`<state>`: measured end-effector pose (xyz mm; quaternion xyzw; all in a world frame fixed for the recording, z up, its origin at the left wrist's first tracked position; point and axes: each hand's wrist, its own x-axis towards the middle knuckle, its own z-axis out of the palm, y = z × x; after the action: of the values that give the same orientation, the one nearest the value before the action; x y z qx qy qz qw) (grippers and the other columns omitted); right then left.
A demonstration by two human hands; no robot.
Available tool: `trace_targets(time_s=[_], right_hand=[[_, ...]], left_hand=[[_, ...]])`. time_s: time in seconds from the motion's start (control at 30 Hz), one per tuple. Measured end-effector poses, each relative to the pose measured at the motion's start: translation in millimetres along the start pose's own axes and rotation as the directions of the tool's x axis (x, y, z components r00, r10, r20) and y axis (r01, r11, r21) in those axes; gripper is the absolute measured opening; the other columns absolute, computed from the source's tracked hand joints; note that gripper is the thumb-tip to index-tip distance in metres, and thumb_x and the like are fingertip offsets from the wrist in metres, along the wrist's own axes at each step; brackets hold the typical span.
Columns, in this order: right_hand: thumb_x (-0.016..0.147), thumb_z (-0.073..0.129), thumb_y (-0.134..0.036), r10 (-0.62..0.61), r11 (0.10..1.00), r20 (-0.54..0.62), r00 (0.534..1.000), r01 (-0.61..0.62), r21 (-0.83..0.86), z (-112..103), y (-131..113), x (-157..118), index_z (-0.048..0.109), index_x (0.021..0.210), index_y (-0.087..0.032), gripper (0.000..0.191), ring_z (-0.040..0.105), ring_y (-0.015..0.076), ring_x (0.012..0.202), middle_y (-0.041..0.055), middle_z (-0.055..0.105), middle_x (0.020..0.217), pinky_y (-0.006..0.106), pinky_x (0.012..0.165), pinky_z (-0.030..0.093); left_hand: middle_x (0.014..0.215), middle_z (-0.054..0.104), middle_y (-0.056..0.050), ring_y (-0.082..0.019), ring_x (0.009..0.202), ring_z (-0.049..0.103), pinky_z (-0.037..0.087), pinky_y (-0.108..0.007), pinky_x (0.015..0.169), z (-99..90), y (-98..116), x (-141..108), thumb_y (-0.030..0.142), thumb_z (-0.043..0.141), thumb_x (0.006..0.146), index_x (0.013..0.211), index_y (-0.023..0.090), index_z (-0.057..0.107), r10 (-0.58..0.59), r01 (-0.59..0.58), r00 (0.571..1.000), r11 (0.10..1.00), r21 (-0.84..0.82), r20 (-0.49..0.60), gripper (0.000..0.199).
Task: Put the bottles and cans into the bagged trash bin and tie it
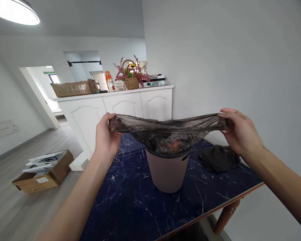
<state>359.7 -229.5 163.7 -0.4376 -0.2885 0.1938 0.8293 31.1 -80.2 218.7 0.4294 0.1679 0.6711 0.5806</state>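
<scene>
A thin, see-through black garbage bag (165, 126) is stretched wide above a pinkish-grey trash can (167, 174) with a dark rim. Its left edge is gripped by my left hand (107, 135), fingers closed on the plastic. On the other side my right hand (238, 130) pinches the right edge, at about the same height. Below the taut edge the bag hangs down into the can's mouth. Crumpled contents with an orange patch show dimly through the film; I cannot make out what they are. The can stands upright on a dark blue marble-patterned table (125, 201).
A crumpled black plastic bag (218, 158) lies on the table right of the can. Behind stands a white cabinet (125, 103) bearing a flower basket (131, 83), an orange-capped bottle (109, 81) and a cardboard box (74, 88). An open carton (45, 177) sits on the floor at left.
</scene>
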Motion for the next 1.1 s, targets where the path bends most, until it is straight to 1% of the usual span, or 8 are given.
trace_targets(time_s=[0.1,0.23,0.4,0.6,0.73,0.87,0.97,1.1], right_hand=[[0.067,0.080,-0.015,-0.093,0.995,-0.071,0.993,0.095,0.032,-5.7,2.3,-4.6,0.068,0.087,-0.018,0.024,0.052,0.0103,0.064,-0.0021,0.058,0.071,0.020,0.049,0.039],[0.068,0.082,-0.020,-0.199,0.980,-0.141,0.970,0.197,-0.029,-18.7,8.3,-20.2,0.070,0.087,-0.020,0.022,0.056,0.0134,0.064,0.0008,0.063,0.070,0.022,0.047,0.039],[0.070,0.091,-0.031,-0.032,0.997,-0.082,0.996,0.027,-0.066,-41.6,23.2,-38.1,0.076,0.090,-0.023,0.027,0.060,0.0156,0.074,0.0026,0.066,0.082,0.020,0.049,0.047],[0.075,0.090,-0.056,0.175,0.929,0.022,0.984,-0.158,-0.334,-53.1,29.3,-30.7,0.081,0.094,-0.025,0.037,0.059,0.0172,0.077,0.0056,0.069,0.095,0.019,0.044,0.046],[0.077,0.083,-0.072,0.304,0.876,0.109,0.946,-0.233,-0.423,-48.3,21.3,-10.6,0.081,0.105,-0.028,0.053,0.069,0.0237,0.095,0.0086,0.075,0.111,0.022,0.057,0.056],[0.077,0.084,-0.072,0.445,0.797,0.250,0.860,-0.252,-0.549,-38.4,12.4,6.2,0.080,0.111,-0.028,0.056,0.072,0.0301,0.108,0.0109,0.077,0.118,0.029,0.071,0.061],[0.078,0.089,-0.060,0.527,0.710,0.354,0.773,-0.172,-0.683,-26.4,3.7,8.3,0.079,0.111,-0.028,0.047,0.074,0.0283,0.104,0.0096,0.080,0.112,0.030,0.078,0.059],[0.082,0.087,-0.040,0.631,0.678,0.422,0.651,-0.199,-0.708,-12.9,-4.9,1.7,0.079,0.109,-0.027,0.032,0.075,0.0259,0.103,0.0060,0.081,0.113,0.029,0.085,0.058]], left_hand=[[0.063,0.043,0.009,-0.005,0.054,0.044,0.036,-0.018,0.051,-4.9,2.9,-2.9,0.007,0.076,0.065,0.067,0.020,0.045,0.152,-0.151,0.987,0.988,0.029,-0.044,0.034],[0.062,0.046,0.010,-0.008,0.054,0.046,0.035,-0.020,0.052,-12.3,4.9,-9.8,0.009,0.081,0.072,0.079,0.023,0.055,0.363,-0.345,0.927,0.923,0.171,-0.091,0.030],[0.059,0.047,0.009,-0.010,0.053,0.046,0.034,-0.022,0.051,-20.7,4.8,-19.1,0.017,0.085,0.078,0.084,0.024,0.058,0.383,-0.370,0.924,0.888,0.273,0.005,0.029],[0.055,0.048,0.010,-0.010,0.047,0.041,0.035,-0.023,0.046,-25.0,4.0,-19.7,0.015,0.085,0.074,0.085,0.024,0.060,0.270,-0.269,0.962,0.918,0.291,0.037,0.029],[0.061,0.057,0.007,-0.010,0.051,0.050,0.040,-0.022,0.047,-27.3,4.9,-19.8,0.018,0.088,0.072,0.087,0.023,0.062,0.184,-0.168,0.982,0.942,0.290,-0.031,0.030],[0.075,0.069,0.000,-0.013,0.063,0.061,0.050,-0.023,0.054,-33.1,2.4,-27.6,0.033,0.091,0.075,0.086,0.019,0.068,-0.090,0.112,0.991,0.961,0.254,-0.096,0.029],[0.090,0.077,-0.006,-0.020,0.075,0.070,0.058,-0.029,0.061,-38.3,-1.9,-39.5,0.044,0.088,0.080,0.092,0.019,0.075,-0.308,0.311,0.950,0.915,0.258,-0.052,0.031],[0.104,0.083,-0.008,-0.023,0.090,0.076,0.061,-0.025,0.068,-40.7,-2.5,-54.4,0.032,0.093,0.075,0.098,0.018,0.080,-0.462,0.448,0.886,0.831,0.331,-0.039,0.029]])
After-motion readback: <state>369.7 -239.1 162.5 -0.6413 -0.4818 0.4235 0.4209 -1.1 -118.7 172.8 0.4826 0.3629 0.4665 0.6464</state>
